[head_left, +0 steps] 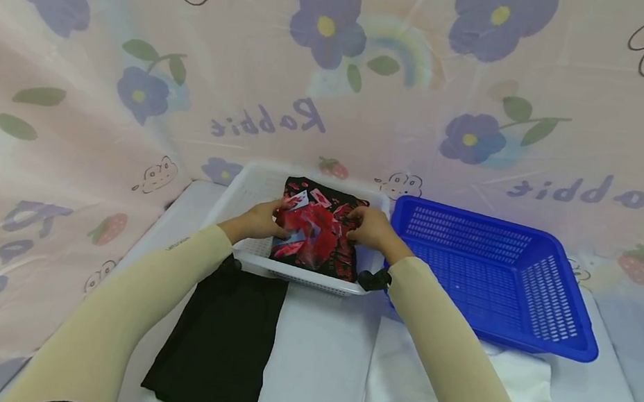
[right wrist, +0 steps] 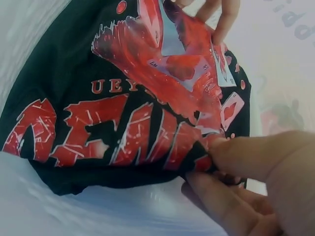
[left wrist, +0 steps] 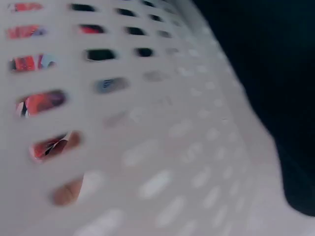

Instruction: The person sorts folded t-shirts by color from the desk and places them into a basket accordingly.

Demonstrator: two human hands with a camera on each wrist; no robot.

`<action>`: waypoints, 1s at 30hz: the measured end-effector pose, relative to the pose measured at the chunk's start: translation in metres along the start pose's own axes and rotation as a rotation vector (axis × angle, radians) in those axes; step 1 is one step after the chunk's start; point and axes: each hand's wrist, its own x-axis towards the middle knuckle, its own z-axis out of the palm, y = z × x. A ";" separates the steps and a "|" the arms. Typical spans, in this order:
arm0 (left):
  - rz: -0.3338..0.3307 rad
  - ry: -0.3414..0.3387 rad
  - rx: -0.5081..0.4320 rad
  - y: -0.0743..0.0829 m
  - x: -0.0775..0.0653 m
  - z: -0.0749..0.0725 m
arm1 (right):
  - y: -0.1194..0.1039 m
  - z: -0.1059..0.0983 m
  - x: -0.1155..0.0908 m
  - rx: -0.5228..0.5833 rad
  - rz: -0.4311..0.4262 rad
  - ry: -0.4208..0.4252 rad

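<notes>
A folded black T-shirt with a red print lies in the white basket. My left hand holds its left edge, and my right hand pinches the opposite edge. Close up in the right wrist view, the right hand's thumb lies over the cloth and its fingers are underneath. Fingers of the left hand touch the print at the top there. The left wrist view looks through the basket's slotted wall, which hides most of the shirt.
A blue basket stands right of the white one. A folded black garment lies in front on the left, and folded white cloth lies at the right, partly under my right forearm. A patterned curtain hangs behind.
</notes>
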 end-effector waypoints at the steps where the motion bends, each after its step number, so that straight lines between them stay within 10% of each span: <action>1: -0.002 -0.008 -0.010 -0.001 -0.001 0.001 | 0.001 0.000 0.000 -0.015 -0.001 -0.001; 10: -0.025 -0.098 -0.092 0.001 -0.009 0.003 | -0.001 -0.002 -0.006 -0.138 -0.009 -0.011; 22: -0.014 0.039 -0.047 0.003 -0.034 -0.005 | -0.012 -0.014 -0.032 0.117 -0.028 -0.003; 30: 0.128 0.065 -0.190 0.007 -0.070 -0.006 | -0.028 -0.012 -0.075 0.197 -0.125 0.064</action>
